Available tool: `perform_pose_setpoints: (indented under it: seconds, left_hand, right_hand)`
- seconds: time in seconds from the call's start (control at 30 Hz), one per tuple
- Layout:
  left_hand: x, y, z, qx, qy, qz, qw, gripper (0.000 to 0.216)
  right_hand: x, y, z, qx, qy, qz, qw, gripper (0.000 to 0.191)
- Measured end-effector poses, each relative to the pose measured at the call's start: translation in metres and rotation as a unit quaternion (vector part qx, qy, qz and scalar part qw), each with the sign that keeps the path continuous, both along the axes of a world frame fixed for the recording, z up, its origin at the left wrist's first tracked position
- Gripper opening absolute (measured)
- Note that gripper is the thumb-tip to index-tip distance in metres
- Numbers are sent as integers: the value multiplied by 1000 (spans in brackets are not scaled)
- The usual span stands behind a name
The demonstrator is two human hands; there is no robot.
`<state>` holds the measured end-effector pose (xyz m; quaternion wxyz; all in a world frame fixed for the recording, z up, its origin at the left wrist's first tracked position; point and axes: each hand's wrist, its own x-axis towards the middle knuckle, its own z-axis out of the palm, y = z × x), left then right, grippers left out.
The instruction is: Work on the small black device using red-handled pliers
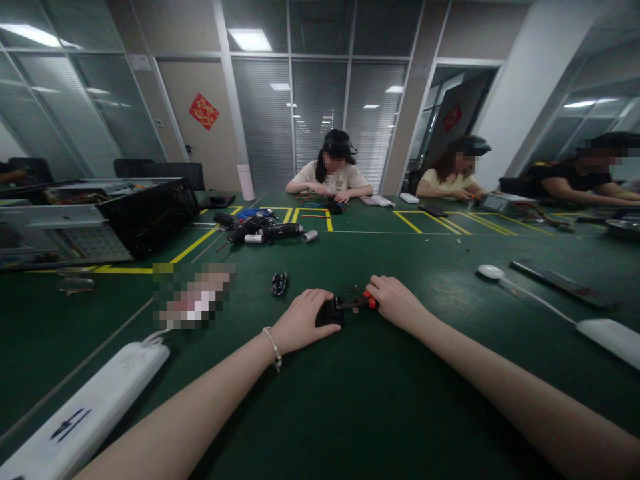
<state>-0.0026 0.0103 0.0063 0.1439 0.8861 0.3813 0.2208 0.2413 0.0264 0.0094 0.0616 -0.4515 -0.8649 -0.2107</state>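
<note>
My left hand [303, 321], with a beaded bracelet at the wrist, grips a small black part [329, 316] against the green table, thumb and fingers around its sides. My right hand [397, 300] is closed on the red handles of a pair of pliers [371, 299]. The dark jaws of the pliers point left and reach the black part's top edge; whether they pinch anything there is too small to tell. A few tiny metal pieces [354, 289] lie just behind the pliers. Beyond my left hand sits a separate black and silver component [279, 283].
A black computer case [165, 217] lies at the left. White power strips [107, 400] flank my arms, one with a cord to a white rounded device [491, 271]. Tangled black cables [257, 227] lie ahead. A white bottle [245, 183] stands farther back. Several people work across the table.
</note>
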Motion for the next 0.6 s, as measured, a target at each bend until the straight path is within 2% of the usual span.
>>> perform_pose_setpoints:
  seconds: [0.6]
  left_hand:
    - [1, 1, 1, 8, 21, 2, 1000, 50]
  right_hand:
    - [-1, -2, 5, -1, -7, -1, 1000, 17]
